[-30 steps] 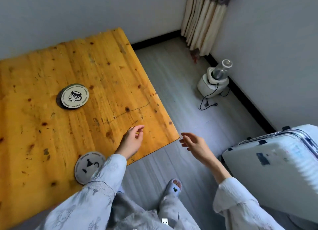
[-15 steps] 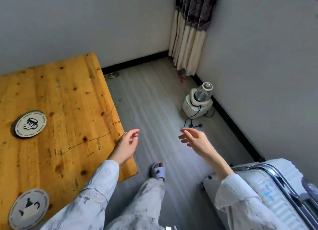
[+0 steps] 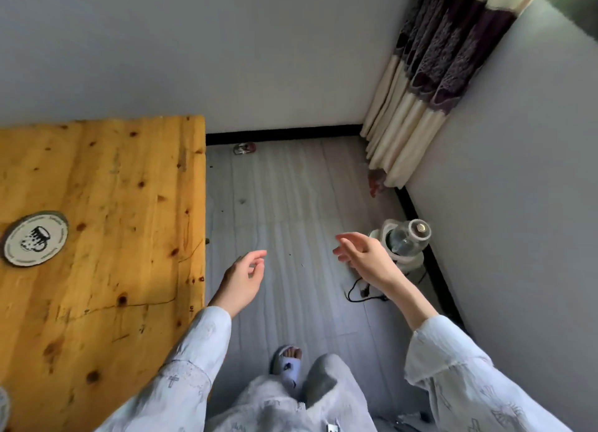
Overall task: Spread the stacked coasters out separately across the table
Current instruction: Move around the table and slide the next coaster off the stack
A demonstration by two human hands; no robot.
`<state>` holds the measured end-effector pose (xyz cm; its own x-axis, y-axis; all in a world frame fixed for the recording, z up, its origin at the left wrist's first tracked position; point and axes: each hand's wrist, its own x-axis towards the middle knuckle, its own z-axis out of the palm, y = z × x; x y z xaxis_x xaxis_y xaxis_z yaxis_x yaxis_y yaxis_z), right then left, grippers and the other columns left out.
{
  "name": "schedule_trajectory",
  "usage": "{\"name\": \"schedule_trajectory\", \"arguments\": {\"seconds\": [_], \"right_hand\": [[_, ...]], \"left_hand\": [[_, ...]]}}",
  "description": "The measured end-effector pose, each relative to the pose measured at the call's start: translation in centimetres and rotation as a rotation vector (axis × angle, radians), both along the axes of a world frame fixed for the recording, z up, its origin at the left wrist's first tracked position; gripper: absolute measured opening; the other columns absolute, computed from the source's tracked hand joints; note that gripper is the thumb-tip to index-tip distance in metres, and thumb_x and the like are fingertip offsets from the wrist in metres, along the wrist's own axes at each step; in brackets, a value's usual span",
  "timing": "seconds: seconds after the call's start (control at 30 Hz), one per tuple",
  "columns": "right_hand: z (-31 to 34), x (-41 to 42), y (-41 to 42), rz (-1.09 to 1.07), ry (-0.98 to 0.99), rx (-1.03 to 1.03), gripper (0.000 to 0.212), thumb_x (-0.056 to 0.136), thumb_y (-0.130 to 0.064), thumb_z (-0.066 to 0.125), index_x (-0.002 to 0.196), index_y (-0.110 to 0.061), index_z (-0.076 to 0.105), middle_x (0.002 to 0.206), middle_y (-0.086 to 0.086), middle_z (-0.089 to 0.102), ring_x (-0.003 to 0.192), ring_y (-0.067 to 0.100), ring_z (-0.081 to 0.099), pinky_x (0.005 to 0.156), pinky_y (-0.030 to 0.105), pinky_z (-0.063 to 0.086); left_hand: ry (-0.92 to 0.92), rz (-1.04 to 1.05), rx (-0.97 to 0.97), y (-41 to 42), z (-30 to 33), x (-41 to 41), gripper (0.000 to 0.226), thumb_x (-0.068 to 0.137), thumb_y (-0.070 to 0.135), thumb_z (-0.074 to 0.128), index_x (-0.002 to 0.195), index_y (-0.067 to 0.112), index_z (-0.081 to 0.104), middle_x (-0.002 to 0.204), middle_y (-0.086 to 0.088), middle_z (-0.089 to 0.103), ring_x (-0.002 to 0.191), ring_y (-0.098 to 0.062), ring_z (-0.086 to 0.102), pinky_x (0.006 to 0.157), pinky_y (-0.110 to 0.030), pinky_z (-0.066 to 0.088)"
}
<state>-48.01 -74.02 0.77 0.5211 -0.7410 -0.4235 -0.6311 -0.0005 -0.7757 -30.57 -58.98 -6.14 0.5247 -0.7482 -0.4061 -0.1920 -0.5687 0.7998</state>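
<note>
Hovering over the floor [image 3: 291, 205], our left hand [image 3: 241, 278] and right hand [image 3: 365, 258]: both loose, empty; coaster [image 3: 35, 238] on table [image 3: 123, 205].

The knotty yellow wooden counter [image 3: 123, 205] fills the left side, carrying a round coaster with a cup drawing [image 3: 35, 238] near its left edge and the sliver of another coaster [image 3: 3, 405] at the frame's lower left.
</note>
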Motion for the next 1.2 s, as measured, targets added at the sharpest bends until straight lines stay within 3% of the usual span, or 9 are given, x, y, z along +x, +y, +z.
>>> {"name": "schedule_trajectory", "arguments": {"seconds": [0.17, 0.33, 0.53, 0.63, 0.77, 0.93, 1.13, 1.2], "right_hand": [[-0.5, 4.6, -5.7, 0.172, 0.004, 0.033, 0.029, 0.097, -0.019, 0.043, 0.115, -0.004, 0.059, 0.105, 0.018, 0.071, 0.096, 0.033, 0.067, 0.069, 0.023, 0.046], [-0.7, 10.3, -11.2, 0.391, -0.001, 0.057, 0.03, 0.097, -0.021, 0.041, 0.114, -0.005, 0.059, 0.104, 0.017, 0.071, 0.096, 0.032, 0.067, 0.072, 0.025, 0.046], [-0.6, 17.2, -14.6, 0.665, 0.021, 0.053, 0.031, 0.097, -0.024, 0.04, 0.116, -0.007, 0.058, 0.103, 0.015, 0.071, 0.094, 0.03, 0.068, 0.079, 0.028, 0.046], [-0.9, 20.9, -13.8, 0.806, 0.028, 0.054, 0.029, 0.097, -0.023, 0.042, 0.115, -0.008, 0.059, 0.103, 0.014, 0.071, 0.094, 0.031, 0.067, 0.068, 0.025, 0.046], [-1.3, 26.1, -11.6, 0.964, 0.035, 0.066, 0.027, 0.097, -0.021, 0.043, 0.115, -0.008, 0.059, 0.105, 0.018, 0.07, 0.088, 0.029, 0.065, 0.058, 0.015, 0.044], [-2.5, 32.9, -7.7, 1.153, 0.062, 0.061, 0.026, 0.096, -0.015, 0.044, 0.114, -0.003, 0.059, 0.091, 0.012, 0.065, 0.081, 0.026, 0.061, 0.054, 0.018, 0.039], [-4.7, 42.1, -2.7, 1.346, 0.112, -0.009, 0.025, 0.095, -0.009, 0.042, 0.111, -0.007, 0.06, 0.089, 0.008, 0.066, 0.083, 0.02, 0.06, 0.064, 0.025, 0.043], [-5.3, 44.5, -1.0, 1.403, 0.139, -0.035, 0.026, 0.094, -0.007, 0.041, 0.112, -0.007, 0.06, 0.094, 0.013, 0.068, 0.088, 0.02, 0.06, 0.075, 0.027, 0.041]], "left_hand": [[0.002, 0.179, -0.001, -2.9, 0.1, 2.0, 0.031, 0.093, 0.014, 0.043, 0.122, 0.012, 0.052, 0.122, -0.014, 0.058, 0.098, -0.017, 0.055, 0.081, -0.023, 0.041], [0.013, 0.453, 0.021, -5.4, 0.6, 3.5, 0.031, 0.092, 0.005, 0.043, 0.121, 0.003, 0.052, 0.12, -0.022, 0.058, 0.11, -0.031, 0.056, 0.077, -0.015, 0.042], [-0.014, 0.758, -0.001, -6.2, 3.2, 4.1, 0.031, 0.09, -0.004, 0.044, 0.119, -0.006, 0.052, 0.114, -0.026, 0.06, 0.108, -0.034, 0.055, 0.09, -0.025, 0.037], [-0.028, 0.865, 0.022, -5.4, 4.0, 4.6, 0.032, 0.089, -0.005, 0.043, 0.12, -0.003, 0.053, 0.11, -0.021, 0.061, 0.101, -0.028, 0.055, 0.092, -0.026, 0.039], [-0.017, 1.002, 0.076, -4.0, 3.6, 5.8, 0.032, 0.09, 0.001, 0.045, 0.12, -0.001, 0.054, 0.119, -0.023, 0.059, 0.109, -0.035, 0.056, 0.093, -0.033, 0.042], [-0.001, 1.066, 0.14, -1.3, 1.0, 8.7, 0.03, 0.093, 0.012, 0.044, 0.12, 0.005, 0.055, 0.124, -0.019, 0.059, 0.111, -0.031, 0.057, 0.097, -0.036, 0.043], [0.066, 1.128, 0.218, 2.6, -2.5, 15.2, 0.037, 0.092, 0.014, 0.044, 0.128, 0.007, 0.045, 0.133, -0.019, 0.05, 0.122, -0.03, 0.05, 0.104, -0.037, 0.039], [0.081, 1.133, 0.271, 4.1, -3.5, 17.4, 0.04, 0.093, 0.015, 0.044, 0.132, 0.009, 0.042, 0.138, -0.017, 0.044, 0.128, -0.029, 0.043, 0.108, -0.037, 0.035]]}}
